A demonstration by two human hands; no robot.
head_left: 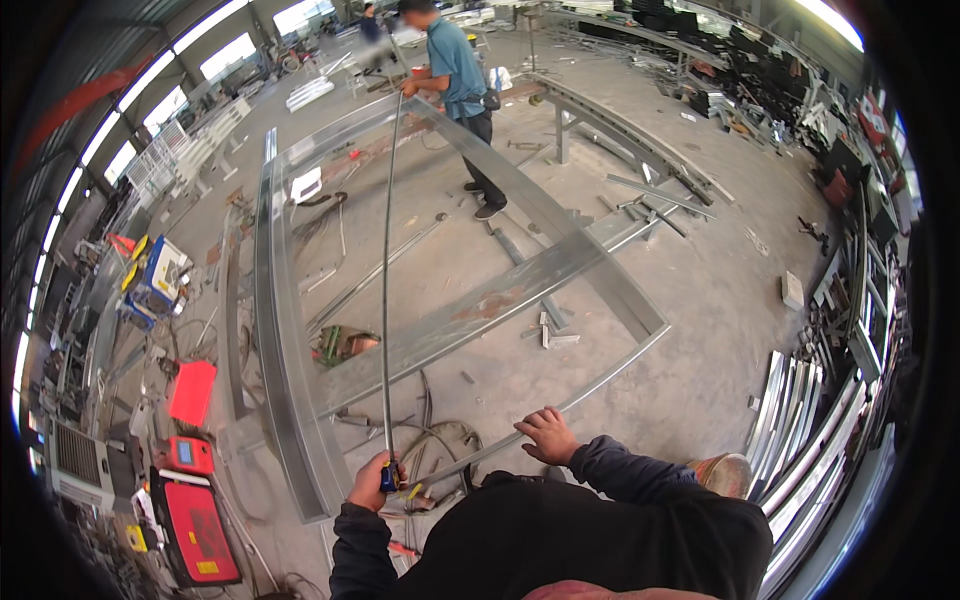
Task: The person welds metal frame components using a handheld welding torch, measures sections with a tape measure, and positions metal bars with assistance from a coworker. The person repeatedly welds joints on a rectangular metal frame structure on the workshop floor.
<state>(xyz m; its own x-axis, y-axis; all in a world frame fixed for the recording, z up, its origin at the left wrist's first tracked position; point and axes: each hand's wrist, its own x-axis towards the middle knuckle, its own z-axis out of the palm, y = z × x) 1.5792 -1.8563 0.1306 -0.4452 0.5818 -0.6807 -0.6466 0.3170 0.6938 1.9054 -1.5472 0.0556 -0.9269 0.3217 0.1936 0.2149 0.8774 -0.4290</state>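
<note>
Found tape measure (pixel 391 476), blue and black, at near left, on the left side of the near end of the metal frame (pixel 625 298). Noted blade (pixel 388 280) drawn well out of the case, running nearly straight over the frame to a co-worker's hand (pixel 410 88) at the far side. Judged light and rigid in the case, easy to carry one-handed; judged thin and springy in the blade, stiff under tension but liable to buckle, twist or sag, with edges possibly sharp on bare skin. Best held by the flanks of the case, clear of the blade edges. Judged heavy, stiff and smooth as to the frame, likely slippery to bare fingers; best gripped along the rails, with care at the corners. Observed left hand (pixel 370 484) clamped on the tape case, with fingers wrapped round it. Observed right hand (pixel 549 437) to the right, palm down, with fingers spread apart and nothing held, at the near rail (pixel 615 370) of the frame, apparently touching it. Cannot tell firmness of that contact from this view.
</note>
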